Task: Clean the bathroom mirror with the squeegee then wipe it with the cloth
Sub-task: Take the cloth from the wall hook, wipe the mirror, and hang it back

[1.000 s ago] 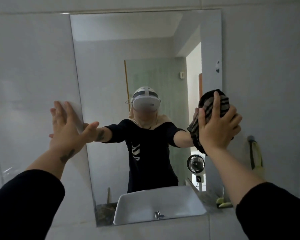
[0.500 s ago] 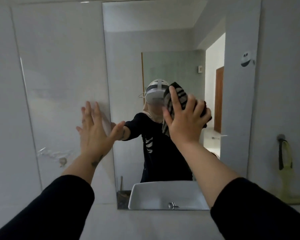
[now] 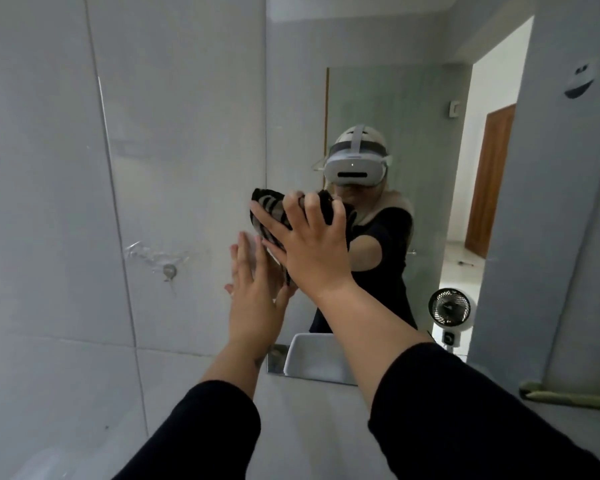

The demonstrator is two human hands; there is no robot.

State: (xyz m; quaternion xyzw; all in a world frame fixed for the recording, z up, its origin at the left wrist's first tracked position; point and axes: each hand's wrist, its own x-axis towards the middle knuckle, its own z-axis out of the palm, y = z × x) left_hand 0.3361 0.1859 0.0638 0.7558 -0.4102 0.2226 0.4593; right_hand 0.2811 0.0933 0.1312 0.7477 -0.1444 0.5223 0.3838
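The frameless wall mirror [image 3: 378,81] fills the upper right of the head view. My right hand [image 3: 309,247] presses a bunched black-and-grey striped cloth [image 3: 269,211] flat against the glass near the mirror's left edge. My left hand [image 3: 253,292] lies flat with fingers spread on the wall tile at that same left edge, just below and partly behind my right hand. The yellow-green squeegee [image 3: 568,394] shows only in part at the lower right, apart from both hands.
Grey glossy wall tiles [image 3: 118,168] cover the left, with a small metal screw and residue [image 3: 169,271] on them. The mirror reflects a person with a headset, the white sink [image 3: 312,358], a small fan [image 3: 449,308] and an open doorway.
My right hand has swept the cloth leftward across the mirror, from its right edge to its left edge. The view has turned left with it. My left hand has stayed on the wall.
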